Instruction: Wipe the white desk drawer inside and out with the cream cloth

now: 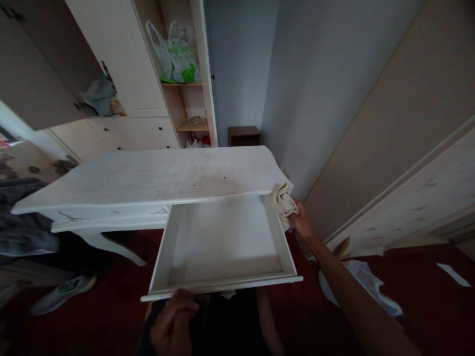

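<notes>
A white drawer [185,284] stands pulled out from a white table [148,178]; its inside is bare. My left hand [174,321] is below the drawer's front edge, fingers curled against it. My right hand [302,222] reaches along the drawer's right side and grips a bunched cream cloth [282,200], pressed against the table's right corner.
A white wardrobe [126,64] stands behind the table, with plastic bags [174,54] on an open shelf. A small brown stand [244,135] sits in the far corner. A shoe [63,291] lies on the dark red floor at left; white cloth [365,284] lies at right.
</notes>
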### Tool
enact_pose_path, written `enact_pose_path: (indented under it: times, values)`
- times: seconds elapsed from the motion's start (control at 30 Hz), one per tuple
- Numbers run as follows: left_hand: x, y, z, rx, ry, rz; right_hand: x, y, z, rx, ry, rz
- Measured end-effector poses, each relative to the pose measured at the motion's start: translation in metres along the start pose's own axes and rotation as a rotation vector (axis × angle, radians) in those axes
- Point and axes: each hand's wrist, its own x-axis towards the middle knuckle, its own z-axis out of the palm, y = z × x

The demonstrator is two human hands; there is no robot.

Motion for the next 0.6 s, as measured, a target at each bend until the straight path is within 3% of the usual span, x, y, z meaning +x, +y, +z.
enact_pose_path:
  times: [0.1,0.23,0.3,0.4,0.6]
  values:
    - [-0.037,-0.039,0.011,-0.045,-0.145,-0.245,0.003,0.006,-0.004,0.168,-0.121,-0.005]
    - [-0.044,-0.071,0.034,-0.134,-0.135,-0.686,0.003,0.005,-0.005,0.255,-0.188,-0.024]
    - [-0.043,-0.072,0.047,-0.180,-0.176,-0.818,0.001,0.004,-0.004,0.251,-0.173,-0.021]
    - [-0.040,-0.061,0.061,-0.315,-0.317,-0.900,-0.006,0.004,-0.005,0.266,-0.183,-0.034]
    - [-0.023,-0.038,0.063,-0.393,-0.429,-1.024,-0.053,0.006,-0.021,0.313,-0.245,-0.073]
